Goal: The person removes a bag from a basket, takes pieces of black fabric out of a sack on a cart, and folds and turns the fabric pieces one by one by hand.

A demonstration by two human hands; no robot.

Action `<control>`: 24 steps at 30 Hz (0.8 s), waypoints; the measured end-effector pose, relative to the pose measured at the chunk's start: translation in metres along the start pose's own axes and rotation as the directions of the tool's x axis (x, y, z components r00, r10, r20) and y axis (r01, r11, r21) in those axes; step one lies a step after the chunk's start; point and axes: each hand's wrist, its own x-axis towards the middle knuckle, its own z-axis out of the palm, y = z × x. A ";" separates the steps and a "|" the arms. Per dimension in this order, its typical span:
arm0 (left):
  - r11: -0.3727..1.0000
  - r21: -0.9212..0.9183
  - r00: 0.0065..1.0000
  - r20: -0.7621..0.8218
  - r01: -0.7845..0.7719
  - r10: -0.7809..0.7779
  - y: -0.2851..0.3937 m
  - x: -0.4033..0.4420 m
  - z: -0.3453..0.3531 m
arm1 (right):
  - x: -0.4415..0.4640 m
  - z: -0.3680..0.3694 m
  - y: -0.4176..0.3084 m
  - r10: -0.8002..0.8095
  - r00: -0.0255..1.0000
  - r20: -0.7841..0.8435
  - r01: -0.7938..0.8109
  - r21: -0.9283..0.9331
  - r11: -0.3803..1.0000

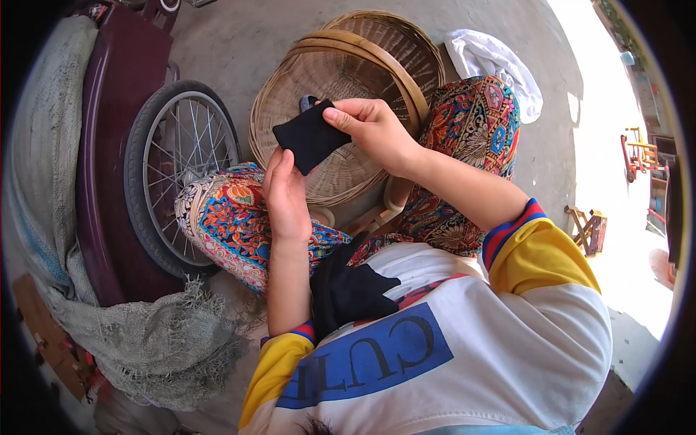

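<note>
Wicker basket (333, 187) is standing between the knees (471, 116), presumably for easy reach. Dark fabric (355, 290) is resting against the shirt (507, 348). Right hand (377, 136) and left hand (288, 199) are clamping fingers on opposite edges of black cloth (310, 138), seemingly spreading it flat.

A grey concrete floor (225, 43) is spreading beneath the scene. A round tan wicker basket (355, 174) with a thick curved wooden band is sitting on it before the person, and a crumpled white cloth (500, 69) is lying just beyond, to the right. A spoked wheel with a dark grey tyre (137, 167) is standing at left; a small brown wooden stool (595, 233) is standing at right, well apart.
</note>
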 end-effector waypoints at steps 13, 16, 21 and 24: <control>0.947 0.213 0.955 0.226 -0.240 0.191 -0.001 0.002 0.011 | 0.004 -0.011 -0.018 0.251 0.957 0.147 -0.288 0.363 0.886; 0.954 0.206 0.963 0.205 -0.218 0.175 0.004 -0.001 0.012 | 0.006 -0.010 -0.019 0.194 0.971 0.138 -0.233 0.379 0.896; 0.895 0.351 0.943 -0.084 -0.275 0.323 0.004 0.000 0.001 | 0.015 -0.017 -0.024 0.162 0.959 -0.234 -0.170 -0.012 0.985; 0.950 0.189 0.908 -0.295 -0.251 0.298 0.006 0.003 -0.005 | 0.029 -0.030 -0.007 -0.113 0.885 -0.452 -0.063 -0.357 0.932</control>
